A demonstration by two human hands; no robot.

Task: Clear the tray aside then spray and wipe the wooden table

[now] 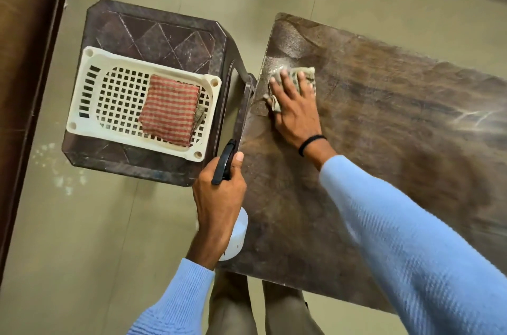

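The wooden table (370, 142) fills the right half of the view, with a wet sheen near its far left corner. My right hand (295, 107) presses flat, fingers spread, on a greenish cloth (308, 74) at that corner. My left hand (219, 197) grips a white spray bottle (237, 238) with a black trigger head (225, 162), held over the table's left edge. The white perforated tray (90, 93) sits on a dark plastic stool (153, 38) to the left of the table. A folded red checked cloth (170, 109) lies inside the tray.
Beige tiled floor (82, 238) surrounds the stool and table. A dark wooden panel (24, 60) runs along the left edge. The stool's rim nearly touches the table's left edge. My legs (263, 312) stand at the table's near corner.
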